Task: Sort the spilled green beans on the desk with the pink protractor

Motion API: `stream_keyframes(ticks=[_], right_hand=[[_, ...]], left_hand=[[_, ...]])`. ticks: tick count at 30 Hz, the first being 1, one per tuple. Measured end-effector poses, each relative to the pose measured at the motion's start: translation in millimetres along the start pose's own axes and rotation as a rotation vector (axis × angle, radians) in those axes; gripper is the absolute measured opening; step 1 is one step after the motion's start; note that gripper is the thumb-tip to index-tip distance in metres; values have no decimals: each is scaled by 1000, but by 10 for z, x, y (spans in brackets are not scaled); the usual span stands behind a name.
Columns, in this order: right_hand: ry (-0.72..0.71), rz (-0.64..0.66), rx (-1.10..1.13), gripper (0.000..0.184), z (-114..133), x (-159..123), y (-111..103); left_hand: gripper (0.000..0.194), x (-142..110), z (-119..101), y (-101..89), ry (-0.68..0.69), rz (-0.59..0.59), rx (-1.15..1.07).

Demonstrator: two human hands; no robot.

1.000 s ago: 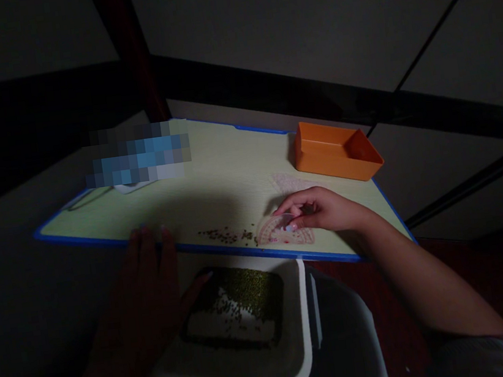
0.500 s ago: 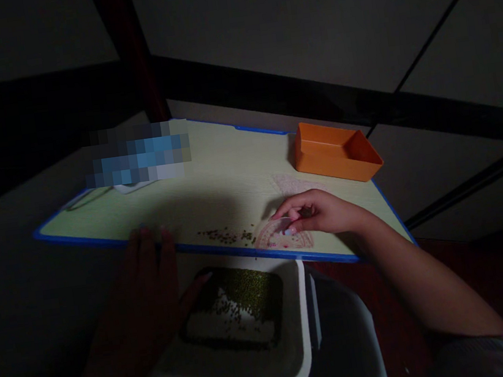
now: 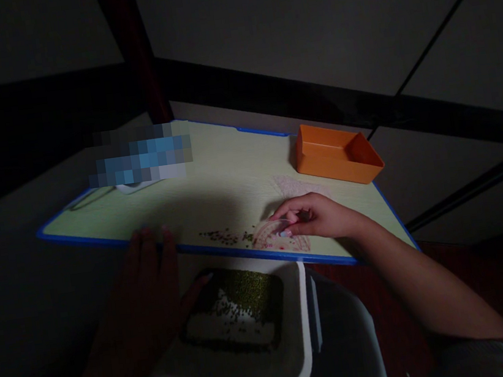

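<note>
A see-through protractor (image 3: 281,241) is pinched between the thumb and fingers of my right hand (image 3: 317,215). It stands near the front edge of the pale table (image 3: 228,154), which has a blue rim. Small green and brown beans (image 3: 225,237) lie scattered just left of the protractor. My left hand (image 3: 154,275) is in shadow with its fingers stretched out, fingertips at the table's front edge and thumb over the container. Below the edge sits a white container (image 3: 303,355) with green beans (image 3: 246,285) spread over part of its bottom.
An orange box (image 3: 339,167) stands at the table's right rear. At the left rear is a blurred-out blue and white thing (image 3: 145,156). A dark red post (image 3: 136,55) rises behind the table. A dark stool-like surface (image 3: 343,325) lies under the container.
My right hand and the protractor have shifted slightly left, towards the scattered beans. The left hand has stayed in place.
</note>
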State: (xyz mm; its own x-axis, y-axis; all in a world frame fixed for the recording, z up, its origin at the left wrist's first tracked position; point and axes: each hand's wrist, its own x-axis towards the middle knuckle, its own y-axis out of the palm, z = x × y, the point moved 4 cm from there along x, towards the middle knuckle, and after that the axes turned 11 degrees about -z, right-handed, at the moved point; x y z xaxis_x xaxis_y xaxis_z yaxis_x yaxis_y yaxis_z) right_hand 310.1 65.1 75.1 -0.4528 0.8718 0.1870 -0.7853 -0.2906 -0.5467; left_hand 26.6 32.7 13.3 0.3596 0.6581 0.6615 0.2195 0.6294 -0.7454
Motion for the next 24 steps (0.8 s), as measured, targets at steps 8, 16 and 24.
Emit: stream_keyframes(ticks=[8, 16, 24], right_hand=[[14, -57, -46, 28, -34, -19, -81], [79, -100, -30, 27, -86, -36, -179], [164, -101, 56, 26, -73, -68, -255]], left_hand=[[96, -8, 10, 1, -9, 0, -5], [97, -15, 5, 12, -18, 7, -21], [95, -14, 16, 12, -21, -5, -30]])
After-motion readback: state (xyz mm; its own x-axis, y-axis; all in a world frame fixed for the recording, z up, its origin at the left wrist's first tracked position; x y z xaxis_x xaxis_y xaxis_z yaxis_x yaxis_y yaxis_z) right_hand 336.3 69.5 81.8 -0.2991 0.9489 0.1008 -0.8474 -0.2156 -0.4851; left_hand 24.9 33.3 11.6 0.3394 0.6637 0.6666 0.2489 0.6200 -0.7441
